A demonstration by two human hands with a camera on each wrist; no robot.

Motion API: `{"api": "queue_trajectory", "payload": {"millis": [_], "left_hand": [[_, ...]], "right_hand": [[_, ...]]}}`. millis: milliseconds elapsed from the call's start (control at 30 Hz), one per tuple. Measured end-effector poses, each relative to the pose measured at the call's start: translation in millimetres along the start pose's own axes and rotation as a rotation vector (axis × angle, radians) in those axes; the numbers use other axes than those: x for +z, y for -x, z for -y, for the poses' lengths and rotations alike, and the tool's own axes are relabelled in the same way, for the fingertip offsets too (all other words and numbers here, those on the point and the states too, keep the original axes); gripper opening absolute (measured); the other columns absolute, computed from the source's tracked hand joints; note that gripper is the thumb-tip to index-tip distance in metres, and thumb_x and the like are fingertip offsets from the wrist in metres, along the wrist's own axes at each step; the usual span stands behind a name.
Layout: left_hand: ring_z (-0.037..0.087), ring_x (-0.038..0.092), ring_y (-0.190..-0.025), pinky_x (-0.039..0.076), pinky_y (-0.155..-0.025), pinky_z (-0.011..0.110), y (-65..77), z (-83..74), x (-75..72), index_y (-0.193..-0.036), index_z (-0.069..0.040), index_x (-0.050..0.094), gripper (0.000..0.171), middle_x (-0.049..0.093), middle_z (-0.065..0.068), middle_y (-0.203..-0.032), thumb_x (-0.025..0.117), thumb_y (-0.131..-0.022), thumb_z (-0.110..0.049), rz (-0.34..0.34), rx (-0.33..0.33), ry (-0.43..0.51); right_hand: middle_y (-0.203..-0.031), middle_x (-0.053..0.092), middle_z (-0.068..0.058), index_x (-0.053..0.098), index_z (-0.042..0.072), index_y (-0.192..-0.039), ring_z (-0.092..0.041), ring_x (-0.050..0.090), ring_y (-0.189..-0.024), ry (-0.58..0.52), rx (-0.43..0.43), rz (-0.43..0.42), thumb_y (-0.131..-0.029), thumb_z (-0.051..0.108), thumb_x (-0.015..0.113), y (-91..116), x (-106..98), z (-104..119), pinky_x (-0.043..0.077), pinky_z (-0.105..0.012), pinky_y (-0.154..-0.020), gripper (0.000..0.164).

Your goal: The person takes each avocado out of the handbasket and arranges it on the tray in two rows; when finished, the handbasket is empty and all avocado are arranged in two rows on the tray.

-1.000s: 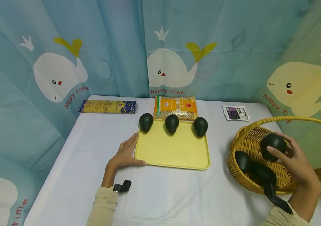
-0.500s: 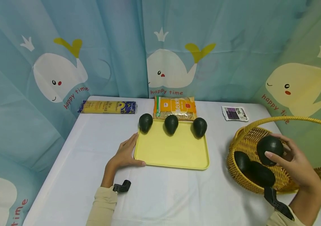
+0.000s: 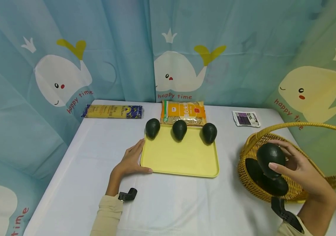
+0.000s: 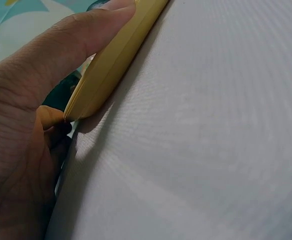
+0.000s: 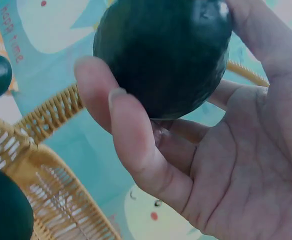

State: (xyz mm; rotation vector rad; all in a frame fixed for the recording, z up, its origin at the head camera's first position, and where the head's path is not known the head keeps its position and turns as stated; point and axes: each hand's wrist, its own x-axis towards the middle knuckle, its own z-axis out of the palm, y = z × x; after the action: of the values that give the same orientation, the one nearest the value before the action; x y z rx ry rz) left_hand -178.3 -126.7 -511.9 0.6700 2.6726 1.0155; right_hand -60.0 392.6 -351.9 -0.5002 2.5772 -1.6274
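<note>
My right hand grips a dark green avocado over the wicker basket. In the right wrist view, thumb and fingers surround this avocado. Beneath it, other avocados lie in the basket, partly hidden. At the near left corner of the yellow tray rests my left hand, its thumb along the front edge and its fingers along the left side. The left wrist view shows the thumb against the tray's rim. Three avocados line the tray's far edge.
Behind the tray lies an orange grain bag. A yellow and blue packet is at the far left, a small purple and white packet at the far right. The basket's tall handle arches over it. A printed curtain surrounds the white table.
My right hand has moved the avocado leftward across the basket, so it now overlaps the avocados below. My left hand and the tray have stayed in place.
</note>
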Motion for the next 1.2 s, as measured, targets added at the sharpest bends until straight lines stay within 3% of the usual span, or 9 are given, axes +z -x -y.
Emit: {"api": "queue_trajectory", "payload": {"millis": [200, 533, 667, 933, 1200], "left_hand": [[0.028, 0.013, -0.152, 0.016, -0.118, 0.054, 0.1, -0.4, 0.8, -0.158, -0.008, 0.005, 0.134, 0.009, 0.011, -0.165, 0.082, -0.062, -0.059, -0.001, 0.001, -0.009], [0.028, 0.014, -0.152, 0.017, -0.118, 0.054, -1.5, 0.5, 3.0, -0.158, -0.008, 0.005, 0.134, 0.009, 0.011, -0.165, 0.082, -0.061, -0.058, -0.005, 0.014, -0.005], [0.030, 0.015, -0.152, 0.018, -0.117, 0.055, -1.5, 0.1, 1.9, -0.158, -0.007, 0.005, 0.133, 0.010, 0.012, -0.165, 0.082, -0.062, -0.057, -0.007, 0.028, -0.001], [0.032, 0.016, -0.151, 0.018, -0.117, 0.056, -1.3, -0.8, -1.4, -0.158, -0.006, 0.006, 0.132, 0.010, 0.013, -0.165, 0.083, -0.062, -0.054, 0.007, 0.030, 0.020], [0.032, 0.019, -0.151, 0.020, -0.115, 0.057, 0.7, 0.3, -1.5, -0.158, -0.007, 0.010, 0.131, 0.014, 0.012, -0.164, 0.083, -0.061, -0.055, -0.025, 0.030, 0.018]], "right_hand": [[-0.139, 0.041, -0.004, 0.021, -0.002, -0.150, -0.004, 0.061, -0.110, -0.018, -0.028, 0.090, -0.089, -0.021, 0.049, -10.9, 14.2, 8.2, 0.059, -0.028, -0.074, 0.070], [-0.141, 0.035, 0.003, 0.019, 0.005, -0.148, -0.004, 0.058, -0.110, 0.005, -0.024, 0.198, -0.091, -0.013, 0.055, -35.9, 42.9, 10.6, 0.057, -0.028, -0.076, 0.070], [-0.139, 0.036, -0.006, 0.021, 0.010, -0.147, -0.008, 0.059, -0.111, -0.014, 0.023, 0.225, -0.093, -0.006, 0.057, -49.9, 54.9, 9.2, 0.058, -0.031, -0.078, 0.067], [-0.133, 0.040, -0.027, 0.026, 0.007, -0.144, -0.017, 0.066, -0.099, -0.062, 0.051, 0.289, -0.093, 0.001, 0.061, -79.1, 83.5, -0.5, 0.059, -0.037, -0.072, 0.062], [-0.143, 0.041, -0.022, 0.034, 0.015, -0.140, -0.033, 0.058, -0.110, -0.024, 0.094, 0.290, -0.091, 0.014, 0.068, -108.1, 122.5, -14.3, 0.058, -0.037, -0.074, 0.060]]}}
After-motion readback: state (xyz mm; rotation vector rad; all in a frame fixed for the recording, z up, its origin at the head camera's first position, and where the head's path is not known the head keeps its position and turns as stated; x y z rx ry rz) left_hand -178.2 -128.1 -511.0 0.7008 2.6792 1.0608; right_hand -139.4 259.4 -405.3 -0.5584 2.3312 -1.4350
